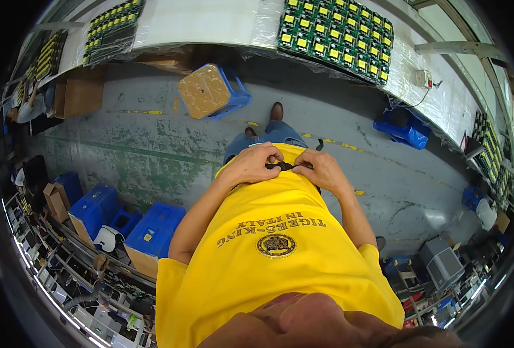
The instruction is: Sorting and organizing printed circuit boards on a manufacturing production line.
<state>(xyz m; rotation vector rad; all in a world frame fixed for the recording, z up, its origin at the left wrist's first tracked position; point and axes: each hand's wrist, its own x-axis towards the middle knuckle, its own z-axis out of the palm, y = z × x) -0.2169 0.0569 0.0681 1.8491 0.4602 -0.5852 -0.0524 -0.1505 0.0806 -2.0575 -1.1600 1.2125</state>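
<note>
At the waist, against the front of the yellow shirt (pixel 274 211), the left hand (pixel 254 165) is pinching one end of a small black strap (pixel 280 166) and the right hand (pixel 323 169) is gripping its other end. Ahead, circuit boards (pixel 335 39) are lying along the white surface's (pixel 210 23) near edge; a blue stool (pixel 204 91) is standing short of that edge.

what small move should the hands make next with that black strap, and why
Perhaps pull the black strap gently snug: the left hand and right hand pinch it from opposite sides, over the yellow shirt.
</note>
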